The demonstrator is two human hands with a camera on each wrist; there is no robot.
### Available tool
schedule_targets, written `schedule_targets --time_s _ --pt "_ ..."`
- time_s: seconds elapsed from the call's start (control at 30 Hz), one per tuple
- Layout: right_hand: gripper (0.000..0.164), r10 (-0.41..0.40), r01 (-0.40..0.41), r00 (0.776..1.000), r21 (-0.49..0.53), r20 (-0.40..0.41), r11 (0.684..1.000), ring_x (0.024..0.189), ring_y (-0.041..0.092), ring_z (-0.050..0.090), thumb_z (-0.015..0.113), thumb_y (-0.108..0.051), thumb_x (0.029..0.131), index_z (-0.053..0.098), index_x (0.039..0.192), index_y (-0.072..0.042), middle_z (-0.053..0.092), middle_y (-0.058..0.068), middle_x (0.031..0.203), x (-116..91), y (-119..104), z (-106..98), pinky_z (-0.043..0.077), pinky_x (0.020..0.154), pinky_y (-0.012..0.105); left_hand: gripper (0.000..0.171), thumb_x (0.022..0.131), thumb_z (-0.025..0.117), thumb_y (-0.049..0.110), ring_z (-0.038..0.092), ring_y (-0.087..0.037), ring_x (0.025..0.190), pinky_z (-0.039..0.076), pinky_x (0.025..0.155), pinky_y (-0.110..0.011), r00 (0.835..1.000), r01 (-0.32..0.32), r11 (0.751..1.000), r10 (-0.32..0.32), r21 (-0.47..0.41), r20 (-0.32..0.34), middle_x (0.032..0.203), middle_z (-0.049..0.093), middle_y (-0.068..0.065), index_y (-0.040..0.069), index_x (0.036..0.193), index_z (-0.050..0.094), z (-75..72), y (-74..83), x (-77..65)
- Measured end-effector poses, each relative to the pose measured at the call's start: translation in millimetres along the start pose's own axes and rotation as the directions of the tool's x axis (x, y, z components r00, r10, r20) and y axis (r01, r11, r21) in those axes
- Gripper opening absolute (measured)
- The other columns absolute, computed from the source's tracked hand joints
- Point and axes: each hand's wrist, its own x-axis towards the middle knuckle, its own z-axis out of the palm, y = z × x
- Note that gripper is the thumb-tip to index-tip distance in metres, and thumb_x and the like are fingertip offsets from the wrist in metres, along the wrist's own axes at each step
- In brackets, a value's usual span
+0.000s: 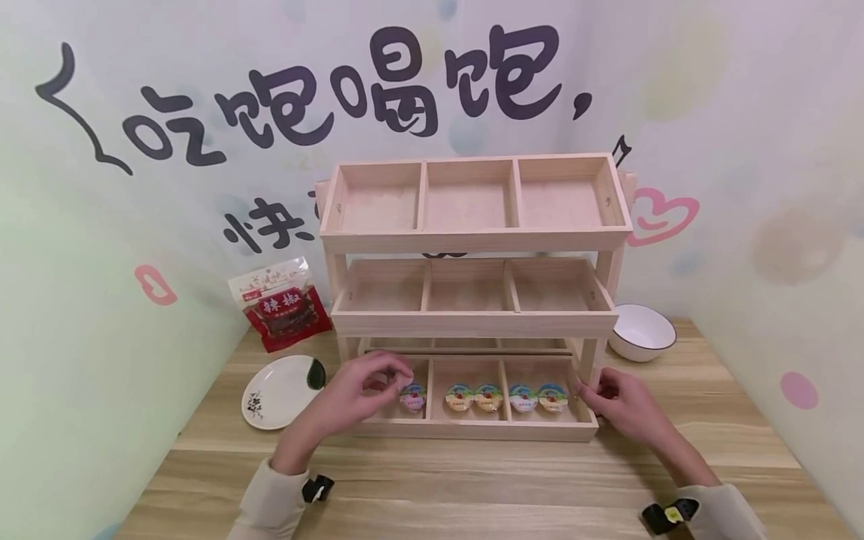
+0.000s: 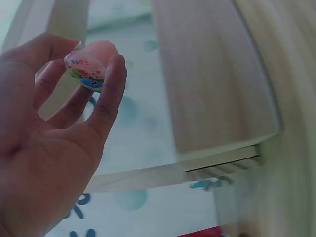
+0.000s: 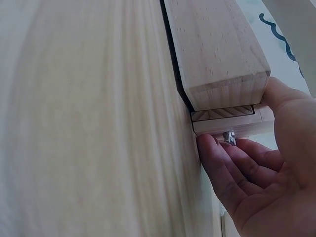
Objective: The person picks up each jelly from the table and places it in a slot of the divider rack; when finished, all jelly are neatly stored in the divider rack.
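Note:
My left hand [image 1: 361, 386] is over the bottom-left compartment of a three-tier wooden rack [image 1: 472, 431]. In the left wrist view, its thumb and fingers pinch a pink jelly cup [image 2: 91, 64] with a printed lid; the hand mostly hides this cup in the head view. A purple-lidded jelly cup [image 1: 413, 399] lies beside the fingertips. Two yellow-lidded jelly cups [image 1: 460, 398] sit in the middle compartment, two blue-lidded jelly cups [image 1: 523, 399] in the right one. My right hand [image 1: 624, 405] grips the bottom tray's right side wall, its fingers near a metal screw [image 3: 229, 138].
The rack's upper tray [image 1: 472, 195] and middle tray [image 1: 469, 289] each have three compartments. On the left are a red-and-white snack bag [image 1: 280, 307] and a white plate [image 1: 280, 394]. A white bowl [image 1: 643, 334] stands right of the rack on the wooden table [image 1: 486, 487].

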Motion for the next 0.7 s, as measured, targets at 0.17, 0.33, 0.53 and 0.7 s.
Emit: schedule_targets --time_s 0.17,0.33,0.53,0.7 --pt "0.046 -0.007 0.007 1.0 0.002 -0.006 1.0 0.093 0.021 0.067 0.074 -0.038 0.104 0.067 0.127 0.002 0.075 0.011 0.106 0 -1 0 0.058 0.068 0.026 0.02 0.103 0.073 0.01 0.073 -0.024 0.118 0.065 0.096 -0.035 0.999 0.049 0.998 -0.049 0.051 -0.002 0.13 0.076 -0.003 0.015 0.122 0.078 1.0 -10.2 -1.4" --pt "0.042 -0.026 0.026 1.0 -0.004 -0.016 1.0 0.093 0.02 0.067 0.074 -0.036 0.104 0.068 0.124 0.001 0.075 0.01 0.104 0 0 0 0.057 0.068 0.025 0.023 0.103 0.075 0.016 0.073 -0.023 0.115 0.065 0.095 -0.045 0.999 0.054 0.992 -0.055 0.118 0.003 0.129 0.076 -0.003 0.015 0.125 0.078 -2.2 -15.7 -4.7" --pt "0.045 -0.027 0.027 1.0 0.003 -0.012 1.0 0.091 0.019 0.067 0.074 -0.035 0.104 0.067 0.128 0.003 0.076 0.011 0.104 0 0 0 0.057 0.068 0.026 0.024 0.104 0.075 0.019 0.073 -0.017 0.106 0.066 0.09 -0.038 0.997 0.05 0.986 -0.059 0.161 0.053 0.123 0.078 -0.002 0.013 0.127 0.076 -5.4 -16.4 -6.6" --pt "0.046 -0.024 0.024 1.0 0.005 -0.004 1.0 0.088 0.018 0.066 0.073 -0.034 0.105 0.066 0.131 0.004 0.074 0.011 0.103 0 1 0 0.058 0.067 0.026 0.031 0.101 0.078 0.022 0.072 -0.015 0.099 0.065 0.086 -0.036 0.995 0.067 0.972 -0.081 0.226 0.053 0.118 0.078 -0.002 0.015 0.131 0.073 -6.5 -15.8 -7.8"
